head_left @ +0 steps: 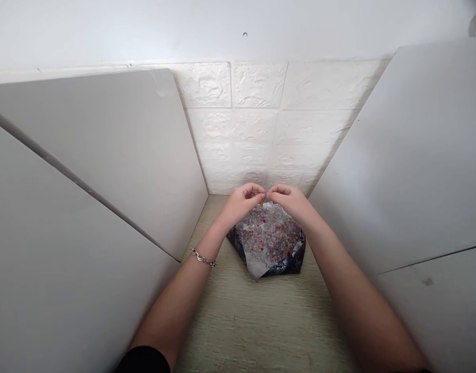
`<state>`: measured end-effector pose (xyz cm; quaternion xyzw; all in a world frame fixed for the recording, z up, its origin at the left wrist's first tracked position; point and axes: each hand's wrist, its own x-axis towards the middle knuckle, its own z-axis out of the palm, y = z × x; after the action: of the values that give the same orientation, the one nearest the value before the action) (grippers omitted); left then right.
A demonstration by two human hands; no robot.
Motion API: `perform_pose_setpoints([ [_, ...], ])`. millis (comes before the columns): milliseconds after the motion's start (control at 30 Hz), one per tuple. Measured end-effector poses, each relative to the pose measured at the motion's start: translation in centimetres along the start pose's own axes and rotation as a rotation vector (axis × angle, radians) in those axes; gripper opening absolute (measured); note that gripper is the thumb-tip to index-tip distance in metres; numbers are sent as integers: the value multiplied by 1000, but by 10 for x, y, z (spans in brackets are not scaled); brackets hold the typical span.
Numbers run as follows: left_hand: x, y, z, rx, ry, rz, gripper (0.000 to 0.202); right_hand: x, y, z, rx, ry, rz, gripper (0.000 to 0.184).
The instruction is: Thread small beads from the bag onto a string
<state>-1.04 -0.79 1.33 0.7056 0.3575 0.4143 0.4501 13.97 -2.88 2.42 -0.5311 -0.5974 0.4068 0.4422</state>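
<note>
My left hand [246, 202] is closed in a pinch, with a small yellow piece [262, 203] showing just below its thumb and fingertips. Too little of that piece shows to tell its kind. Almost touching it, my right hand [290, 201] also pinches, thumb against forefinger; whatever lies between those fingertips is too small to make out. Both hands are above the far edge of an opened bag or wrapper [287, 265], dark blue outside and silvery inside. Spread over it are many small beads [267, 230], mostly clear, pink and white, with a few red ones.
The bag lies on a pale greenish wood-grained surface [253, 321]. White panels stand close on the left [106, 140] and on the right [409, 155]. Behind, a white brick-patterned wall [257, 124] closes off the back. A chain bracelet [203, 258] circles my left wrist.
</note>
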Motion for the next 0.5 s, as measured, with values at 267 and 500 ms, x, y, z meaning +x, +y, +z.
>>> perform_pose_setpoints([
  [267,-6,3,8,416,210,365,6,1,3,4,628,-93,206,6],
  [500,-6,-6,9,527,390,699,9,-5,-5,13,824,-110,304,6],
])
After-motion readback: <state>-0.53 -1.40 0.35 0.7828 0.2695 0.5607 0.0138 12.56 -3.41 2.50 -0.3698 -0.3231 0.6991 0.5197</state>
